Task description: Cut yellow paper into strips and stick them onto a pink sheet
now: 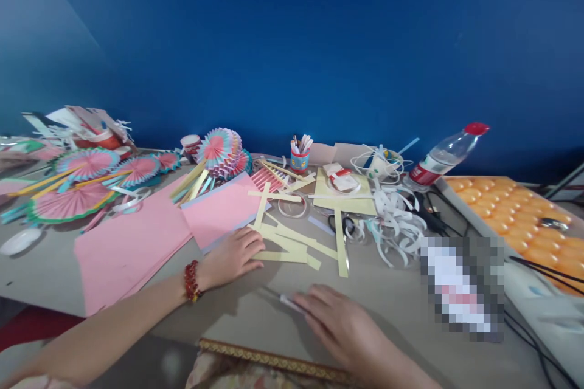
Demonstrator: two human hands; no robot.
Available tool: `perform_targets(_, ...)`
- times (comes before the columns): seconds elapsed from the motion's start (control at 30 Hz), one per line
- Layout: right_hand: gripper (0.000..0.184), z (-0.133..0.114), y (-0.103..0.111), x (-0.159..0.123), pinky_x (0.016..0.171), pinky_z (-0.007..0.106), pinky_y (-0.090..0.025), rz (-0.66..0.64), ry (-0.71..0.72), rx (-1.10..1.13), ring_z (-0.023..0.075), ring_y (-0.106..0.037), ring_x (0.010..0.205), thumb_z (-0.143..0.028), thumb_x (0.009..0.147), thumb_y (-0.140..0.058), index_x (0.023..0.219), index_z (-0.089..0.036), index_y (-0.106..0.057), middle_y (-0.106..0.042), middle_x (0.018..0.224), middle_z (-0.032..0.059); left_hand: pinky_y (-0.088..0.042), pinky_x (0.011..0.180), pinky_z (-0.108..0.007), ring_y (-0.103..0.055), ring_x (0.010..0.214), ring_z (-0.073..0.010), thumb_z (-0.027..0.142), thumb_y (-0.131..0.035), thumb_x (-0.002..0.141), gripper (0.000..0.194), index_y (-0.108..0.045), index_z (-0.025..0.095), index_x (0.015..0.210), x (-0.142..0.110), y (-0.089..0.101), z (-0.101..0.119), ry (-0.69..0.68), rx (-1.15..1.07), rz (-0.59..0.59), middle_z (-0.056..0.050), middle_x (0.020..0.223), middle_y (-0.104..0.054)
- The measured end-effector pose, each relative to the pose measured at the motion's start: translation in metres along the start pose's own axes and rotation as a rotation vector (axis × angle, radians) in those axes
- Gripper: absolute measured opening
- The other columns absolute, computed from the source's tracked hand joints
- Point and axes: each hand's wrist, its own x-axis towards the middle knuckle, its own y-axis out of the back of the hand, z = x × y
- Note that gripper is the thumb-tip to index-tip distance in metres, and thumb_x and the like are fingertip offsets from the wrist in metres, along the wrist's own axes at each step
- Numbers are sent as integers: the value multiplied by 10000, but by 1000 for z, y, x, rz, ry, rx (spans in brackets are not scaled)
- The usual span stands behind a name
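Note:
My left hand (231, 256), with a beaded red bracelet at the wrist, lies palm down on the table. Its fingers are stretched out and touch the near ends of the pale yellow paper strips (283, 255). Closer to the front edge, my right hand (340, 322) is closed around a slim tool with a pale handle (292, 302). The tool's thin tip points left and is blurred, so its exact kind does not show. Left of the strips lie a pink paper sheet with a bluish edge (223, 206) and a stack of pink sheets (132, 249).
Pleated paper fans (86, 164) crowd the left. Behind the strips stands a pen cup (300, 161). Black-handled scissors (347, 226) lie beside curled white paper ribbons (396, 225). On the right are a tilted-looking bottle (444, 158), cables and an orange quilted-patterned surface (511, 206).

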Motion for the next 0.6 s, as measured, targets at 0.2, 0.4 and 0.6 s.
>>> perform_targets(0.2,290,46,6,-20,750,304,-534,335,-288,65,219,-671,861,-371,975,-447,1156,-215,-611,-689,1025,96,-433,844,-350,-562,888,-203,277,-393,1051,280,-619,179,919,14,-3,1,-20,2,22,-54,923,-637)
perform_targets(0.4,294,54,9,5,751,328,-504,330,-360,139,234,-659,841,-406,916,-520,1068,-186,-643,-699,952,84,-436,830,-348,-597,865,-203,245,-397,1040,237,-608,186,950,23,3,8,1,-48,65,-57,920,-671)
perform_targets(0.6,312,48,8,24,712,295,-499,362,-423,457,226,-670,788,-465,847,-600,970,-185,-658,-726,862,53,-457,784,-314,-623,841,-193,245,-412,1017,191,-592,206,965,30,6,17,19,-124,87,-44,903,-669)
